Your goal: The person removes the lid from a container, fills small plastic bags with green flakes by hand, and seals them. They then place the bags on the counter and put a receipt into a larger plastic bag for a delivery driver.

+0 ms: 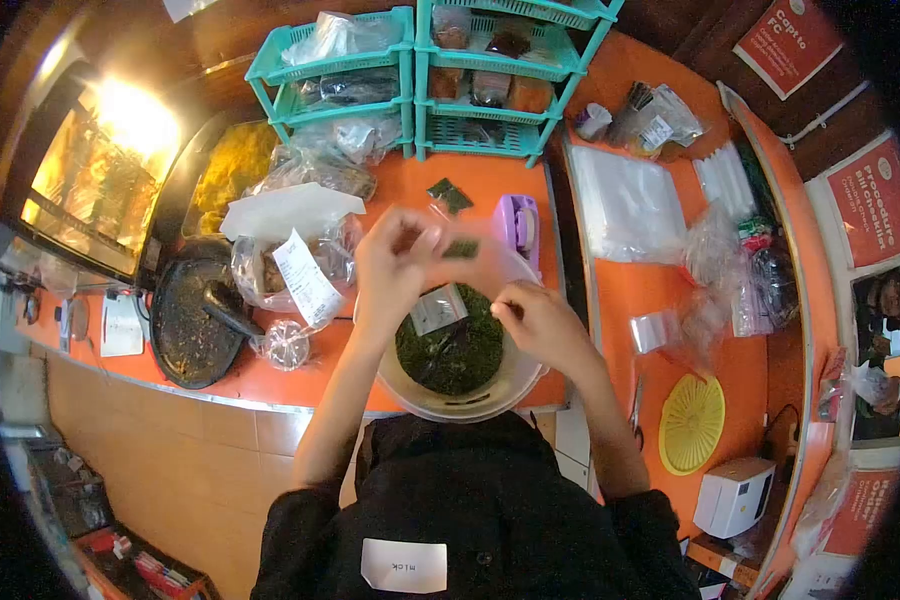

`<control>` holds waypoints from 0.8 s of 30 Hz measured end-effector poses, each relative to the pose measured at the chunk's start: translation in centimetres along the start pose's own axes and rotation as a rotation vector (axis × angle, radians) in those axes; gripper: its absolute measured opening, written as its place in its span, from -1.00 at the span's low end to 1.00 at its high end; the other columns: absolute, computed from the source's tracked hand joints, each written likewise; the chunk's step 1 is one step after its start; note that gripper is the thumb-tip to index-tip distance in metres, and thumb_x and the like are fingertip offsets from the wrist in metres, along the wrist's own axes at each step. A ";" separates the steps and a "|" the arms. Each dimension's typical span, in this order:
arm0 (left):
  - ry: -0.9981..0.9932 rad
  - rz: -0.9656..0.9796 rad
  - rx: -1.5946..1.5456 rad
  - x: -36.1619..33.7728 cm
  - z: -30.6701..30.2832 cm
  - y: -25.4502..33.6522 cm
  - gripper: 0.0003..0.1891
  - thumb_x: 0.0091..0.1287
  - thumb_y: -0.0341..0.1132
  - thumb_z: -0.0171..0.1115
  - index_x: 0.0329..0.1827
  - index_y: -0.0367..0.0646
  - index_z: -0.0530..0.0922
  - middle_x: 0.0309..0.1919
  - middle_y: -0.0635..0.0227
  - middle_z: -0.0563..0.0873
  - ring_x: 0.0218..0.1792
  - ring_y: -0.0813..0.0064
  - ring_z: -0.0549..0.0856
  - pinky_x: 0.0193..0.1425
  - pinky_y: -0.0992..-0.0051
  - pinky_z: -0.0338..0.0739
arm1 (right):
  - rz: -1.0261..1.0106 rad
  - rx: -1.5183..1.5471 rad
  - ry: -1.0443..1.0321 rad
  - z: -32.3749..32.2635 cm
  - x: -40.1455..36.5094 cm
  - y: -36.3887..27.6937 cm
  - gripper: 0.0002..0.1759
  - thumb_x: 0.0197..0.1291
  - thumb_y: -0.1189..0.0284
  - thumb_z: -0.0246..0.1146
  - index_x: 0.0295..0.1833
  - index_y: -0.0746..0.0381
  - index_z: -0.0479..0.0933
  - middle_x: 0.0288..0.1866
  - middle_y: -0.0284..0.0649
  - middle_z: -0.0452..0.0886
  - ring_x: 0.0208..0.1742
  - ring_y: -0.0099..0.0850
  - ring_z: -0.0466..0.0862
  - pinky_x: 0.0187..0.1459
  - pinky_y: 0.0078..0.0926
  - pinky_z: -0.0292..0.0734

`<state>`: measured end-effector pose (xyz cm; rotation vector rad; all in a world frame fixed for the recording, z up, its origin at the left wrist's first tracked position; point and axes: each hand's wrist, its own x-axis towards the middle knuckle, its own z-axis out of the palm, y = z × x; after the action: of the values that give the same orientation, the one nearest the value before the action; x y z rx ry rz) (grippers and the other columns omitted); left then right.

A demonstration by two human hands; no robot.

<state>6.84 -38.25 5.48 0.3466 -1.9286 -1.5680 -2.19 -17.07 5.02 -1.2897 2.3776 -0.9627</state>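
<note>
A white round tub [523, 370] of dark green chopped leaves [440, 365] stands at the counter's front edge, close to my body. On the leaves lies a small stack of clear plastic bags [438, 310]. My left hand [400, 262] is above the tub's left side, fingers pinched at a small clear packet with green filling [460, 248], which is blurred. Over the right side of the tub, my right hand [545, 325] has its fingers curled together; what they hold, if anything, cannot be made out. Another filled green packet [450, 195] lies behind the tub.
A purple tape dispenser [518, 228] stands behind the tub at right. To the left are a stone mortar [195, 335] and a bag with a paper receipt [305, 278]. Turquoise racks [345, 70] stand at the back. Plastic bags [630, 205] and a yellow lid [692, 424] lie right.
</note>
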 end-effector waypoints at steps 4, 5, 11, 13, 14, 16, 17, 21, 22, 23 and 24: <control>-0.029 0.282 0.052 2.7 1.7 0.2 -0.43 0.32 -0.49 0.34 0.40 -0.24 0.41 0.02 0.13 0.59 0.10 0.28 0.61 0.12 0.37 0.55 | 0.067 -0.358 -0.423 4.2 4.4 0.6 -0.84 0.21 0.46 0.27 -0.17 0.30 0.67 -0.15 0.03 0.74 -0.08 0.01 0.76 -0.05 -0.09 0.63; -0.080 0.255 0.046 2.1 1.6 0.6 -0.35 0.30 -0.47 0.36 0.48 -0.21 0.35 0.06 0.10 0.57 0.15 0.24 0.58 0.15 0.33 0.54 | 0.063 -0.446 -0.509 5.6 5.7 0.7 -0.81 0.19 0.50 0.24 -0.14 0.29 0.70 -0.12 0.05 0.75 -0.07 0.04 0.77 -0.02 -0.03 0.64; -0.148 0.105 0.149 -1.1 -1.1 -1.4 -0.45 0.29 -0.45 0.37 0.38 -0.14 0.48 0.09 0.15 0.57 0.08 0.25 0.69 0.16 0.29 0.61 | 0.053 -0.670 -0.330 18.3 10.3 10.3 -0.80 0.12 0.52 0.26 -0.16 0.31 0.73 -0.16 0.09 0.76 -0.05 0.03 0.78 -0.01 -0.01 0.67; -0.107 0.075 0.163 -2.2 -2.3 -1.5 -0.55 0.27 -0.44 0.39 0.25 -0.20 0.57 -0.05 0.11 0.65 0.00 0.22 0.71 0.11 0.29 0.60 | 0.098 -0.648 -0.383 18.1 10.3 10.4 -0.80 0.10 0.52 0.27 -0.17 0.30 0.73 -0.17 0.10 0.75 -0.06 0.05 0.77 -0.01 -0.01 0.67; -0.082 0.030 0.162 -2.9 -2.9 -1.2 -0.60 0.28 -0.45 0.39 0.19 -0.21 0.61 -0.08 0.12 0.66 -0.05 0.24 0.73 0.07 0.31 0.61 | 0.130 -0.632 -0.415 17.9 10.3 10.4 -0.80 0.09 0.52 0.28 -0.18 0.30 0.73 -0.18 0.11 0.75 -0.06 0.05 0.77 -0.01 -0.01 0.67; -0.065 -0.002 0.156 -4.0 -3.7 -0.7 -0.68 0.29 -0.46 0.38 0.11 -0.21 0.65 -0.12 0.14 0.67 -0.14 0.26 0.75 -0.01 0.36 0.64 | 0.196 -0.602 -0.499 17.2 10.6 10.2 -0.80 0.07 0.52 0.29 -0.19 0.30 0.73 -0.19 0.13 0.75 -0.06 0.07 0.77 -0.01 -0.01 0.67; -0.076 0.012 0.151 -4.3 -4.0 -0.5 -0.70 0.29 -0.47 0.37 0.09 -0.22 0.65 -0.13 0.14 0.67 -0.17 0.27 0.75 -0.05 0.37 0.65 | 0.226 -0.585 -0.525 17.0 10.7 10.1 -0.80 0.06 0.52 0.30 -0.19 0.29 0.73 -0.20 0.13 0.75 -0.06 0.07 0.77 -0.01 -0.01 0.67; -0.135 -0.028 0.190 -4.9 -4.5 -0.7 -0.74 0.30 -0.47 0.37 0.05 -0.24 0.66 -0.24 0.15 0.68 -0.28 0.32 0.75 -0.16 0.40 0.65 | 0.082 -0.510 -0.293 16.1 9.4 10.0 -0.82 0.02 0.54 0.32 -0.23 0.30 0.73 -0.24 0.14 0.74 -0.09 0.08 0.77 -0.05 -0.01 0.68; -0.146 -0.039 0.222 -4.8 -4.5 -0.8 -0.74 0.30 -0.47 0.36 0.05 -0.25 0.66 -0.26 0.14 0.68 -0.30 0.33 0.74 -0.19 0.40 0.63 | -0.030 -0.494 -0.139 16.2 8.5 10.2 -0.84 0.02 0.56 0.31 -0.25 0.31 0.73 -0.26 0.13 0.75 -0.12 0.07 0.78 -0.08 -0.02 0.69; -0.158 -0.054 0.254 -4.8 -4.4 -0.9 -0.74 0.31 -0.47 0.36 0.05 -0.26 0.66 -0.29 0.14 0.68 -0.33 0.33 0.74 -0.22 0.39 0.62 | -0.137 -0.469 0.013 16.1 7.7 10.5 -0.86 0.02 0.58 0.31 -0.28 0.32 0.73 -0.29 0.12 0.75 -0.14 0.06 0.79 -0.12 -0.02 0.69; -0.170 -0.069 0.285 -4.8 -4.3 -0.9 -0.74 0.31 -0.46 0.36 0.04 -0.27 0.66 -0.32 0.13 0.68 -0.36 0.34 0.73 -0.25 0.38 0.61 | -0.091 -0.479 -0.049 14.6 7.5 9.1 -0.85 0.02 0.59 0.32 -0.26 0.32 0.73 -0.29 0.12 0.75 -0.16 0.04 0.79 -0.14 -0.05 0.69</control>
<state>12.97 -39.22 3.60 0.4139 -2.3018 -1.4033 -4.72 -26.00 -11.35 -1.5684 2.6248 -0.3794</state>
